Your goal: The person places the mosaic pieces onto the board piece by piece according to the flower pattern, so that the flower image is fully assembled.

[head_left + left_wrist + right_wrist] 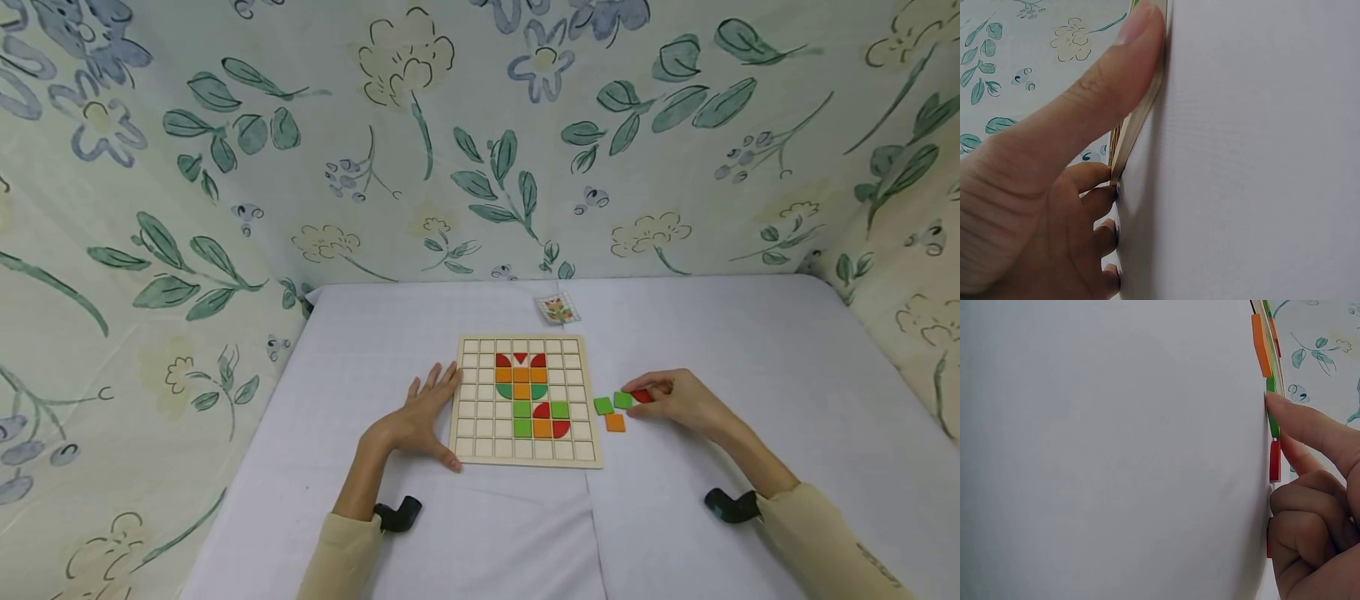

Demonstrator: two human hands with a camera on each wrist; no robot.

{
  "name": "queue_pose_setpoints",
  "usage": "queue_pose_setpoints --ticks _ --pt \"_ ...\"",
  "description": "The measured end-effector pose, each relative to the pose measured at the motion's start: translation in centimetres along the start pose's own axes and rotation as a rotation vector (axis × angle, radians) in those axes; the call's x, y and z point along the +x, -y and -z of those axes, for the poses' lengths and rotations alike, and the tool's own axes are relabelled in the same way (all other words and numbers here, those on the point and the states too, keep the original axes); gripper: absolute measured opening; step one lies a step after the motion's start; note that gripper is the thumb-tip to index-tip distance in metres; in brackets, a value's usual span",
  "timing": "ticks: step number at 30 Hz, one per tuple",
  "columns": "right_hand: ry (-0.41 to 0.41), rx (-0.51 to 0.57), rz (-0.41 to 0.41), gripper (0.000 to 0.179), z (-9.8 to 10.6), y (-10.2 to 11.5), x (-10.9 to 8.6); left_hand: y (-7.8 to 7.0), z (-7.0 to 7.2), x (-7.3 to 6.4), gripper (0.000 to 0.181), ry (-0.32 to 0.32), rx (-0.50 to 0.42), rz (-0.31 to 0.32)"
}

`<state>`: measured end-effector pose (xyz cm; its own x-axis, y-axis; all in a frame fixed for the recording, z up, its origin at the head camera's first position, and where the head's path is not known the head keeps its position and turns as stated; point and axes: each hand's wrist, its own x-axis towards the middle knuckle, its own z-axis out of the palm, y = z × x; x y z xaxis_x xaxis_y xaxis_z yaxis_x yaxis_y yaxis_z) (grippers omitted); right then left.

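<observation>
A wooden grid board (472, 449) lies flat, with red, orange and green pieces set in several squares. My left hand (415, 423) has its fingers spread along the board's left edge and its thumb at the near left corner. Right of the board, my right hand (678, 402) pinches a green square tile (622, 401) between thumb and index fingertips. A red piece (641, 396) shows between those fingers, partly covered. In the right wrist view the other fingers curl beside another red piece (1269, 537).
Beside the board lie another green tile (603, 406) and an orange tile (615, 422). A small patterned card (558, 309) in clear wrap sits behind the board. White cloth covers the table (360, 333), with floral fabric (420, 200) hanging around it.
</observation>
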<state>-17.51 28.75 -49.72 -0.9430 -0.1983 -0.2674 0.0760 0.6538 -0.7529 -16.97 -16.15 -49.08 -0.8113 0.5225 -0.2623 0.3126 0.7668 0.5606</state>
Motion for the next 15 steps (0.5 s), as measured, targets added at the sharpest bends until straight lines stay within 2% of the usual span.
queue_pose_setpoints --ticks 8,15 --pt "-0.019 -0.002 -0.045 0.044 -0.13 -0.02 0.05 0.11 -0.05 -0.02 0.151 -0.003 0.009 -0.006" --pt "-0.030 0.003 -0.052 0.043 -0.43 0.01 0.41 0.16 -0.06 -0.03 0.151 0.001 0.011 -0.004"
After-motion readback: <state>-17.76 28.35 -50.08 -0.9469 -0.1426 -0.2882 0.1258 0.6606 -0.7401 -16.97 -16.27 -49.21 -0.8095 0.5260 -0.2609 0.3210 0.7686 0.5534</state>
